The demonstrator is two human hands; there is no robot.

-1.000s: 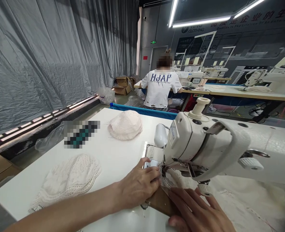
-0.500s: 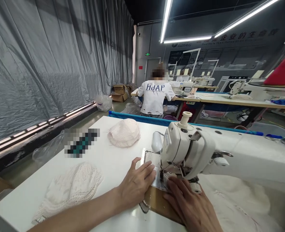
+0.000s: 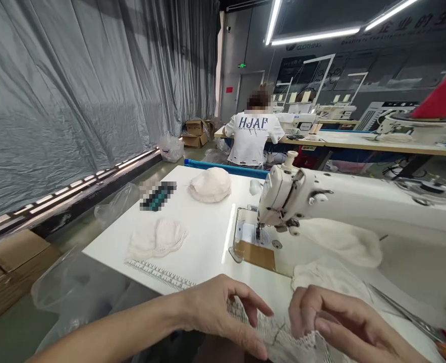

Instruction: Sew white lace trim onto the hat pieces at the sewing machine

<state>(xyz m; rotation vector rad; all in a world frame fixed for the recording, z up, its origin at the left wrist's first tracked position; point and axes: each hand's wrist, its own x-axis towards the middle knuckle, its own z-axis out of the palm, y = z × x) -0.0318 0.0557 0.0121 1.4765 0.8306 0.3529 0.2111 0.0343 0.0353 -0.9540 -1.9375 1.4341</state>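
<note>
Both of my hands are low in the view at the table's near edge, pinching a piece of white lace fabric (image 3: pixel 283 339) between them. My left hand (image 3: pixel 223 313) grips its left end with thumb and fingers curled. My right hand (image 3: pixel 344 322) has its fingers closed over the right part. The white sewing machine (image 3: pixel 344 196) stands behind them, its needle area (image 3: pixel 259 233) bare over a brown card (image 3: pixel 256 254).
Two white knitted pieces lie on the white table (image 3: pixel 204 237), one near the left edge (image 3: pixel 155 239) and one at the back (image 3: pixel 210 184). More white cloth (image 3: pixel 340 247) lies under the machine arm. Scissors (image 3: pixel 415 317) lie at right. A person (image 3: pixel 254 135) sits ahead at another table. Cardboard boxes (image 3: pixel 11 267) stand on the floor at left.
My hands left the needle area and came back to the near table edge, taking the lace fabric with them. The view has pulled back from the machine.
</note>
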